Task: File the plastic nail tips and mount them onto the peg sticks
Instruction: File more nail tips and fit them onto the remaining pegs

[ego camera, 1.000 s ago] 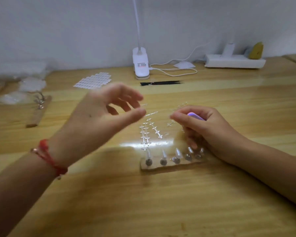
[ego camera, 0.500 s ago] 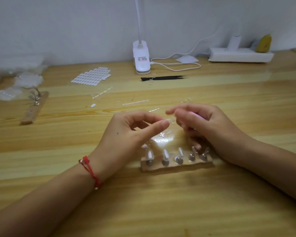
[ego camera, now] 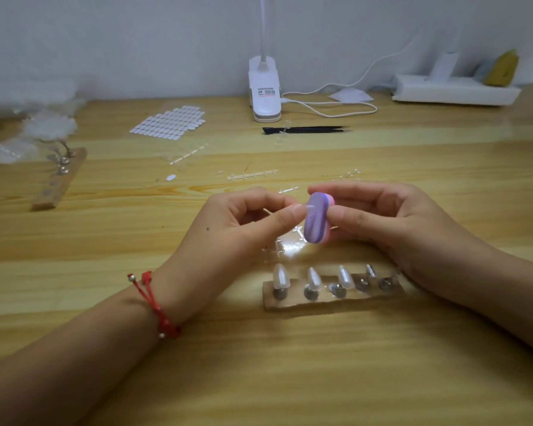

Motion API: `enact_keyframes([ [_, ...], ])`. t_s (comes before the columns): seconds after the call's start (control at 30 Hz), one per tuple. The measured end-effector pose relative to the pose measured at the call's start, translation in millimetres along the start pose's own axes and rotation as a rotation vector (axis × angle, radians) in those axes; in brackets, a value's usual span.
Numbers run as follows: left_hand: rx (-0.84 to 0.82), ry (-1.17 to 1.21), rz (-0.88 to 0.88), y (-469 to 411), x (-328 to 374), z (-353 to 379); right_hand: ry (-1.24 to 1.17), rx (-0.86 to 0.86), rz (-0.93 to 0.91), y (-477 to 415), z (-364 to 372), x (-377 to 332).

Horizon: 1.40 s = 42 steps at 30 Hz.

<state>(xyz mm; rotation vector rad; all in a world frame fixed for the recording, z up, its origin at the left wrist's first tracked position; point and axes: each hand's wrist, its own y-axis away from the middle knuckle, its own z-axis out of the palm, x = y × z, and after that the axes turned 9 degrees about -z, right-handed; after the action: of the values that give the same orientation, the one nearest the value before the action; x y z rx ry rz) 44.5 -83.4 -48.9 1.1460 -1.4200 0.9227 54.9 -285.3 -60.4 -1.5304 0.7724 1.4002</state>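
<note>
My left hand pinches a small clear nail tip between thumb and forefinger. The tip touches the face of a purple and pink oval file block, which my right hand grips between thumb and fingers. Both hands hover above the table's middle. Just in front of them lies a wooden peg holder with a row of metal peg sticks. Three pegs on the left carry pearly white nail tips; the two on the right are bare.
Clear plastic sprue strips lie scattered behind my hands. Farther back are a sheet of white adhesive tabs, black tweezers, a white clip lamp base with its cable, and a power strip. A second wooden holder lies at the left.
My left hand came down from mid-air and brought the nail tip to my right hand. The file block, earlier mostly hidden in my right hand, now stands in plain view against the tip.
</note>
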Motion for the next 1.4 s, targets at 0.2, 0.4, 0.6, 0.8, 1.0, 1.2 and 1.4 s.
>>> enact_keyframes([
  [0.2,-0.040,-0.034,-0.005,0,1,1,0.013,0.036,-0.009,0,3,-1],
  [0.4,-0.068,-0.094,0.020,0,-4,2,0.025,-0.016,-0.014,0,4,-3],
  [0.6,-0.006,-0.028,0.006,-1,-4,0,0.089,-0.026,-0.025,1,6,-4],
  [0.8,0.165,0.110,-0.048,-5,-5,-3,0.082,-0.078,-0.008,4,8,-6],
  [1.0,0.152,0.090,-0.041,-1,1,-1,-0.098,0.049,0.055,-2,6,-8],
  [1.2,0.016,0.017,-0.008,6,8,3,0.175,0.021,-0.054,4,11,-12],
  [1.4,0.029,-0.163,0.095,6,11,4,0.141,0.030,-0.028,2,8,-10],
])
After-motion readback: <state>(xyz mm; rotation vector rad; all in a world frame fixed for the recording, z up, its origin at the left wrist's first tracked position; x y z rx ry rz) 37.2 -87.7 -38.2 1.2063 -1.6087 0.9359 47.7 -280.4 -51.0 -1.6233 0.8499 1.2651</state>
